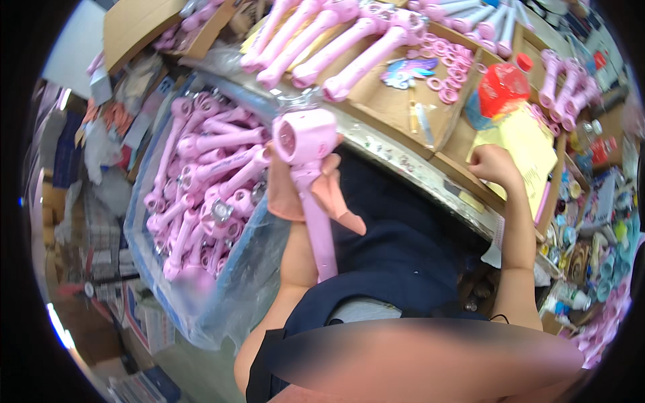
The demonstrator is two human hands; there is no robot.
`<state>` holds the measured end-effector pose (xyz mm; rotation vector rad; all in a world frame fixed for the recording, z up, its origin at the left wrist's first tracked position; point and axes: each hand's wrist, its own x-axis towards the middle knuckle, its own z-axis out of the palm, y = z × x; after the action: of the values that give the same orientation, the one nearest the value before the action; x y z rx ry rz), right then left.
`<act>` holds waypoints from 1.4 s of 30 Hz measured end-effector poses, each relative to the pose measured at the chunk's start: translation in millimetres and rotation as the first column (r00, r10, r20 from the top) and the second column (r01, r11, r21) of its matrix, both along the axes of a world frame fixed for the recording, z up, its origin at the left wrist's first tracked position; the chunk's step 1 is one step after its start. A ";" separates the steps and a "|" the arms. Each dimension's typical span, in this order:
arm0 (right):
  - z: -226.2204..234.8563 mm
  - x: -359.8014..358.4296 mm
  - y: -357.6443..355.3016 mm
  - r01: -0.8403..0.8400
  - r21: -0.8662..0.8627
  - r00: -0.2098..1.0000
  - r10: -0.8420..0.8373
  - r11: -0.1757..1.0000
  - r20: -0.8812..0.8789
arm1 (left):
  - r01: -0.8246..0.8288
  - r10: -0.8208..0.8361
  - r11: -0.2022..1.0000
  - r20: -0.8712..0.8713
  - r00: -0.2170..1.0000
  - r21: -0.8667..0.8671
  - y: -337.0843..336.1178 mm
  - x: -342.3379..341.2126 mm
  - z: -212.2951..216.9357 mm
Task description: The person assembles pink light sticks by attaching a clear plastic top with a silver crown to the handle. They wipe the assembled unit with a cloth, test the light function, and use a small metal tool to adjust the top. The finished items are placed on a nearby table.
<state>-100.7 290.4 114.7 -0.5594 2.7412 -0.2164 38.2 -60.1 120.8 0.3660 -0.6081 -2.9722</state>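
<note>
Your left hand point(330, 163) grips a pink plastic wand point(310, 180), shaft toward you, your curled right hand point(496, 165), contents unclear, at the front edge of the cardboard tray point(460, 168).

The bench point(398, 158) bears shallow cardboard trays point(379, 104) holding pink handles point(373, 62), pink rings point(458, 62), yellow paper point(527, 151) and a red bottle point(500, 87).

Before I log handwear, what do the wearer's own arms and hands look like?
Both forearms are bare, without visible sleeves. The right hand shows no glove, and its wrist no watch or bracelet. The left hand is mostly hidden.
</note>
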 end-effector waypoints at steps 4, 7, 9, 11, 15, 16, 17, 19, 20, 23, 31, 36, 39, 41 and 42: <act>23.2 26.2 -15.9 0.138 -0.817 0.965 -0.263 0.561 -0.018 | 0.361 -0.307 0.924 -0.313 0.899 0.129 2.3 1.1 -4.8; 29.8 59.4 -48.5 0.274 -0.955 0.961 -0.005 0.117 0.275 | 0.316 -0.283 0.943 -0.249 0.926 0.106 3.4 -0.8 -6.0; 19.7 76.1 -90.9 0.234 -0.969 0.970 0.042 0.081 0.238 | 0.341 -0.309 0.939 -0.328 0.893 0.046 8.1 -3.7 -8.0; 12.9 81.9 -129.2 0.071 -0.983 0.996 0.038 0.171 0.078 | 0.374 -0.293 0.910 -0.360 0.886 0.179 16.1 -7.7 -12.5; 14.9 71.1 -172.3 0.097 -0.974 0.976 0.172 0.203 0.133 | -0.051 -0.007 0.960 -0.205 0.979 -0.276 30.8 -14.1 -25.2; 17.1 67.8 -174.6 0.097 -0.960 0.977 0.158 0.261 0.141 | -0.034 0.034 0.999 -0.076 0.996 0.001 33.1 -16.4 -28.1; 18.7 64.5 -176.3 0.067 -0.956 0.977 0.175 0.285 0.121 | 0.063 -0.051 0.997 -0.212 0.976 0.049 31.4 -15.2 -29.2; 19.2 60.1 -175.0 0.028 -0.936 0.978 0.185 0.352 0.099 | 0.252 -0.197 0.958 -0.324 0.925 0.137 29.1 -14.1 -30.3; 17.7 58.2 -173.3 0.009 -0.946 0.974 0.211 0.325 0.082 | 0.337 -0.259 0.924 -0.356 0.898 0.179 27.6 -13.4 -29.4; 8.7 51.8 -165.4 -0.004 -0.955 0.962 0.264 0.296 0.078 | 0.407 -0.314 0.867 -0.318 0.895 0.289 29.9 -10.7 -23.1; 9.8 63.9 -132.4 0.036 -0.908 0.996 0.056 0.416 0.065 | -0.308 0.316 0.853 -0.053 0.947 -0.421 40.8 -0.8 19.0; 27.1 92.6 -117.3 -0.379 -0.752 0.913 0.086 0.540 -0.398 | -0.067 0.084 0.847 0.008 0.996 -0.527 31.5 9.6 37.4; 37.3 95.1 -119.0 -0.430 -0.695 0.868 0.051 0.576 -0.494 | -0.050 0.058 0.843 -0.003 0.998 -0.535 32.7 9.2 34.7; 43.5 96.1 -121.0 -0.454 -0.679 0.849 0.049 0.577 -0.526 | -0.070 0.043 0.820 -0.061 0.997 -0.569 33.7 10.0 30.1; 46.2 96.6 -121.8 -0.459 -0.671 0.844 0.049 0.583 -0.534 | -0.054 0.020 0.852 -0.070 0.997 -0.522 32.8 10.8 27.9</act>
<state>-4.1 168.6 160.9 -1.4070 2.8159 -1.4374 49.0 -27.2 148.7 0.2284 -1.3361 -2.6131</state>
